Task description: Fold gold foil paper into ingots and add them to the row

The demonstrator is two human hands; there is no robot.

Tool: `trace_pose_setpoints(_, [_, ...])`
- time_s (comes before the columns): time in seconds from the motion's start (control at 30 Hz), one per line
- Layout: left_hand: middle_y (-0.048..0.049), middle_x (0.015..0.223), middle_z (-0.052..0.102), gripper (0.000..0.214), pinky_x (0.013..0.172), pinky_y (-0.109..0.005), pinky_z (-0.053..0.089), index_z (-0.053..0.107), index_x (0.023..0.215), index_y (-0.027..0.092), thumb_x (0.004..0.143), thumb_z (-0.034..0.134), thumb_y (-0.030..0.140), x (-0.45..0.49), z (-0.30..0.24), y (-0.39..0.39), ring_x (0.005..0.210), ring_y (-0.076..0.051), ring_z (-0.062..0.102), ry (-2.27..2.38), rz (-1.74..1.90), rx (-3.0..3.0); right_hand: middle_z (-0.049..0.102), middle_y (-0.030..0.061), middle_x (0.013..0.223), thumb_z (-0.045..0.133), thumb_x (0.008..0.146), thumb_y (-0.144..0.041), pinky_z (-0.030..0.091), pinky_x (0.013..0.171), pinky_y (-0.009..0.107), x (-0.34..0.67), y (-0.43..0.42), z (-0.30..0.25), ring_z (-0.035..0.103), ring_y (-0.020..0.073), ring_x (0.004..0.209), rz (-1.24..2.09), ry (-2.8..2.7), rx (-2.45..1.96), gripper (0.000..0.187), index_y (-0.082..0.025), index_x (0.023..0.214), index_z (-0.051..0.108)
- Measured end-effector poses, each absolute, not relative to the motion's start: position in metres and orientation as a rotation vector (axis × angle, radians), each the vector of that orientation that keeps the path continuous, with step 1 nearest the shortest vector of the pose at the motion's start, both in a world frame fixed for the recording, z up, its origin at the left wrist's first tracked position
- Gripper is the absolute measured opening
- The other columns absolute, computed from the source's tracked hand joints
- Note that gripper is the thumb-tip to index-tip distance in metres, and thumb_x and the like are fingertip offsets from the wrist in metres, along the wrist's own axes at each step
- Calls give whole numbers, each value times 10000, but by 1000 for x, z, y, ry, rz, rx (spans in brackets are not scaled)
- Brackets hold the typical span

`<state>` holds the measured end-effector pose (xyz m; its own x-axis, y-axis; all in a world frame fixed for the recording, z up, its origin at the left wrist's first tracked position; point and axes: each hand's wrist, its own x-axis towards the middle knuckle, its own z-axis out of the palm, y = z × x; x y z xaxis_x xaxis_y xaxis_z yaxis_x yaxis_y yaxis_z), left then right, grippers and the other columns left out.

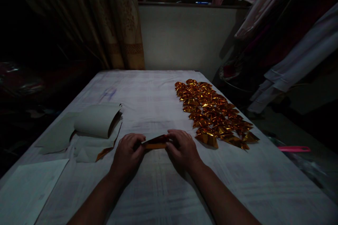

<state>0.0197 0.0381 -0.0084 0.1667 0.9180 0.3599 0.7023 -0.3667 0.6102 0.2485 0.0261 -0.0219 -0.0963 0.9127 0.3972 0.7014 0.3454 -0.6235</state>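
A sheet of gold foil paper (155, 145), folded into a narrow strip, lies low over the cloth between my two hands. My left hand (130, 149) pinches its left end between thumb and fingers. At the right end, my right hand (182, 147) grips it the same way. The strip's dark upper fold stands slightly raised above its bright lower edge. To the right spread rows of folded gold foil pieces (208, 109), shiny and pointed at the ends. Left of my left hand lie loose foil-backed sheets (96, 121), pale side up, one of them curled.
A white paper sheet (31, 186) rests at the table's near left. The table (148, 95) wears a pale checked cloth. Behind it stand a wall and a curtain (116, 24). Clothes (303, 56) hang at right, above a pink handle (294, 149) beside the table edge.
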Motion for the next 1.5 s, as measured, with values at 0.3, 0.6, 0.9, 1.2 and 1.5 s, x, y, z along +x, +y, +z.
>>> trace_pose_setpoints(0.3, [43, 657, 615, 391, 657, -283, 490, 575, 1123, 198, 851, 597, 478, 22, -5, 36, 677, -171, 633, 1411, 1099, 1559, 642, -42, 649, 585, 804, -384, 434, 549, 231, 241, 27, -18, 581, 129, 565, 938, -1440, -1284, 239, -218, 977, 589])
trace_pose_setpoints(0.6, [-6, 851, 719, 845, 764, -352, 554, 401, 1428, 188, 730, 764, 496, 38, 9, 33, 826, -211, 712, 1173, 1168, 1190, 523, -91, 572, 641, 748, -400, 346, 465, 193, 236, 27, -16, 464, 95, 496, 1137, -1244, -1234, 351, -207, 1036, 577])
trace_pose_setpoints(0.9, [14, 803, 665, 942, 641, -276, 515, 337, 1529, 220, 738, 782, 475, 32, 13, 37, 700, -161, 660, 1189, 1135, 1097, 697, 45, 978, 607, 821, -374, 535, 601, 258, 246, 22, -8, 663, 157, 743, 1229, -1427, -1114, 431, -230, 1227, 586])
trace_pose_setpoints(1.2, [-35, 840, 675, 1019, 646, -293, 503, 318, 1562, 197, 707, 838, 387, 23, 10, 38, 720, -192, 677, 1068, 778, 993, 613, 54, 1333, 450, 846, -160, 582, 901, 351, 264, 24, -3, 624, 182, 1154, 998, -1747, -1016, 502, -297, 1293, 635])
trace_pose_setpoints(1.5, [-22, 816, 649, 849, 632, -282, 484, 419, 1522, 217, 778, 782, 407, 21, 12, 34, 715, -179, 644, 1028, 686, 1170, 404, 90, 1576, 617, 870, -144, 445, 1088, 414, 256, 19, 1, 433, 232, 1411, 517, -2156, -1167, 478, -313, 1316, 650])
